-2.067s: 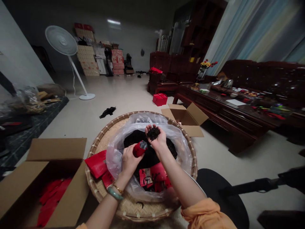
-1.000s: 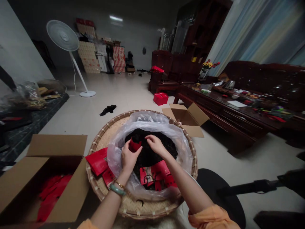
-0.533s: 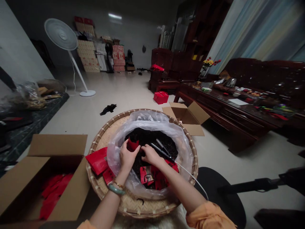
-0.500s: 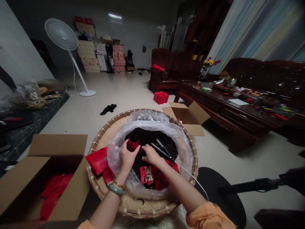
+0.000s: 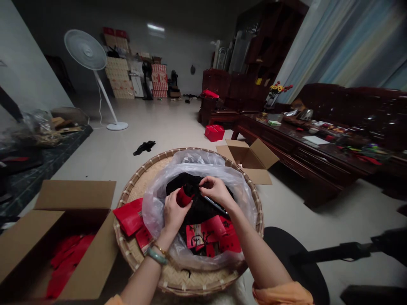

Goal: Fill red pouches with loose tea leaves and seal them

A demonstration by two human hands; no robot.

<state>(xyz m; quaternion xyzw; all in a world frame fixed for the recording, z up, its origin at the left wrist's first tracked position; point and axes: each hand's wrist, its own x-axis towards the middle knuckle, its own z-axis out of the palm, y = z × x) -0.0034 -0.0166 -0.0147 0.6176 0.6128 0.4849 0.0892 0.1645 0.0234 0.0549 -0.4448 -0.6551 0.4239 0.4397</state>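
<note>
Head view: red packet (image 5: 183, 197) tilted above the dark heap (image 5: 197, 212) in the plastic bag (image 5: 151, 209).
Your left hand (image 5: 174, 212) grips it; your right hand (image 5: 216, 190) curls near its mouth, contents indeterminable. Likely light, pliable, slick; hold it around the body.

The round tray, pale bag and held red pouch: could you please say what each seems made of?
Round tray: probably bamboo, matte, given its woven strips.
Pale bag: likely thin plastic, softly shiny, being translucent and crinkled.
Red pouch: film or paper, perhaps; it curves smoothly, finish unclear.
</note>
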